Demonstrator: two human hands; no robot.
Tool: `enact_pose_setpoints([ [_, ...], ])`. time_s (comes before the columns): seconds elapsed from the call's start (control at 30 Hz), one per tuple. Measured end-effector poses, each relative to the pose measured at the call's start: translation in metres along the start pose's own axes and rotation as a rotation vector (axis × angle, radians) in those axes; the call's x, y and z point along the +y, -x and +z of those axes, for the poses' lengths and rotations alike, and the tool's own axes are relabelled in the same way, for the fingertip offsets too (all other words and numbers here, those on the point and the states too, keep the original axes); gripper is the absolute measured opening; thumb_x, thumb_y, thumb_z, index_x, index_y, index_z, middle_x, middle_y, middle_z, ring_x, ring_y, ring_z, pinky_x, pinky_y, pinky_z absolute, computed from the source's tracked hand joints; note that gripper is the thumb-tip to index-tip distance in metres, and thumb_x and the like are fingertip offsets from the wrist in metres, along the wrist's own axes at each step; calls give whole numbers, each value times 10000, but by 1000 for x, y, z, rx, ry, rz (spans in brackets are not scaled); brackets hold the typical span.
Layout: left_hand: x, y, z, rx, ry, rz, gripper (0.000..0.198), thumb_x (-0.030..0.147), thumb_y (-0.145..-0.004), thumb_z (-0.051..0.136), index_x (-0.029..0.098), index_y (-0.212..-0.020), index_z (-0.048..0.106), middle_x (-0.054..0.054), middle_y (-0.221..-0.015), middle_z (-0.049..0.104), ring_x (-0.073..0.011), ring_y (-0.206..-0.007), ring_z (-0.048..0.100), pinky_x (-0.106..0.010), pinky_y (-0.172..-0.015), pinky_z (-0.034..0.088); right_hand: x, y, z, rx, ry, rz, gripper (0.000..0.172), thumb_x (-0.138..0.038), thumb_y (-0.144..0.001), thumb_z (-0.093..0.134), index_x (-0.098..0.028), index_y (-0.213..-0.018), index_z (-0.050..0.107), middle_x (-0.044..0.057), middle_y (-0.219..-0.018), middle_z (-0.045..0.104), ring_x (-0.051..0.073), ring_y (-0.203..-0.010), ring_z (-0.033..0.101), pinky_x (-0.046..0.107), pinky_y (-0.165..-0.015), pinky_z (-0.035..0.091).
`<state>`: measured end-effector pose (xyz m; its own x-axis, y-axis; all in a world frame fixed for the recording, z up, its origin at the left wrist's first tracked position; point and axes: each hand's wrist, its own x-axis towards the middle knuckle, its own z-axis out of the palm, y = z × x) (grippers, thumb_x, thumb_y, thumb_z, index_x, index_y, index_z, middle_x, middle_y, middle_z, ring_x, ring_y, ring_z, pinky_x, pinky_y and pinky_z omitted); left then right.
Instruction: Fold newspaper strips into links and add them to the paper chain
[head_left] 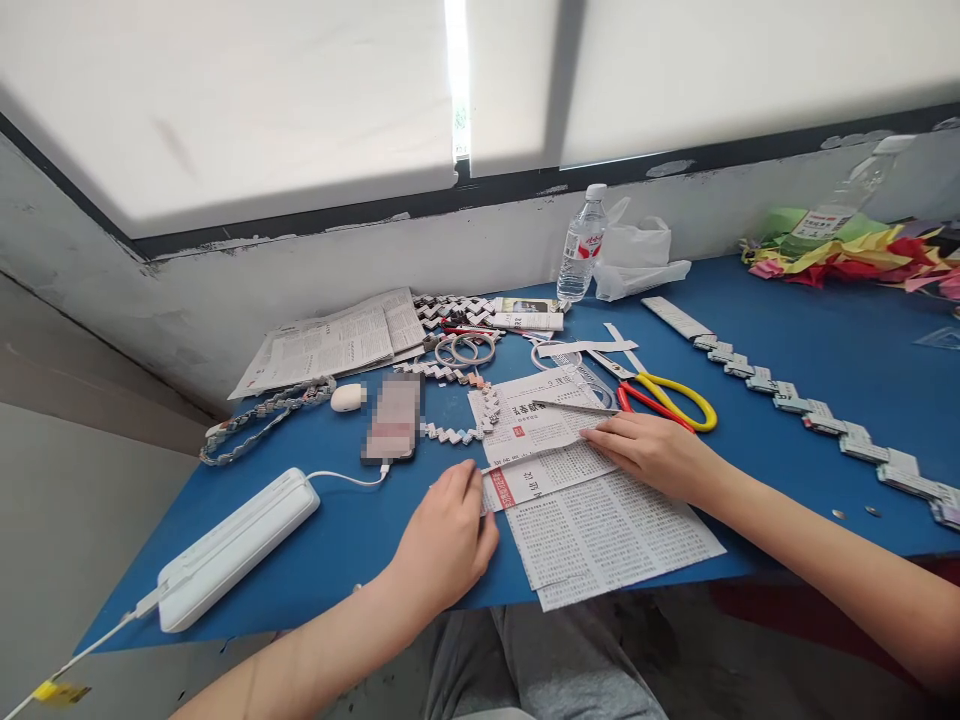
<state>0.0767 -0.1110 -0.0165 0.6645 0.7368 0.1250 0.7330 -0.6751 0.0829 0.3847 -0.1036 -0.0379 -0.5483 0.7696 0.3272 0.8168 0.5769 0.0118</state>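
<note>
A folded strip of newspaper (551, 470) lies slantwise over flat newspaper sheets (622, 535) at the front of the blue table. My left hand (450, 530) is closed on the strip's left end, with thumb and bent fingers at its edge. At the other end, my right hand (652, 450) grips the strip, its fingertips together on the paper; the thumb is hidden. Scissors (679, 395) with red and yellow handles lie just behind my right hand, their blades partly open.
A phone (394, 415) is cabled to a white power strip (240, 550) at left. Newspapers (337, 345) are stacked behind. A water bottle (581, 250) stands near the wall. A folded-paper zigzag chain (795, 400) runs down the right, below coloured paper (862, 255).
</note>
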Motion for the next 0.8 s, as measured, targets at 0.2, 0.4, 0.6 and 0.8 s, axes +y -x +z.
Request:
enact_pose_setpoints([
  [0.2,11,-12,12,-161,86,65,539,259,-948,280,9,-1421,342,-207,-1495,330,-322,-1390,305,-500,-1122,311,16,-10,1,-40,67,-189,405,-68,-930,295,-129,-967,693,135,-859,713,223,-754,668,353,-677,569],
  [0.4,14,-16,4,-241,70,31,516,258,-957,309,43,-1424,354,-181,-1506,328,-313,-1399,293,-473,-1123,316,19,-1,7,52,146,-291,433,-28,-921,275,-137,-1075,665,116,-1003,711,222,-940,662,365,-789,576],
  [0.6,20,-30,-4,-154,-25,-106,325,152,-950,353,126,-1086,647,-127,-1129,632,-263,-1032,578,-376,-847,493,-1,8,10,-46,71,-108,467,-88,-920,253,-142,-1134,665,141,-1130,655,279,-1019,642,408,-816,585],
  [0.8,10,-43,-12,-151,189,-188,258,183,-933,439,179,-928,697,-80,-992,636,-218,-921,590,-303,-724,482,-11,-15,-1,-112,-430,323,423,-421,-958,381,-189,-1072,716,121,-1080,628,244,-900,653,377,-781,567],
])
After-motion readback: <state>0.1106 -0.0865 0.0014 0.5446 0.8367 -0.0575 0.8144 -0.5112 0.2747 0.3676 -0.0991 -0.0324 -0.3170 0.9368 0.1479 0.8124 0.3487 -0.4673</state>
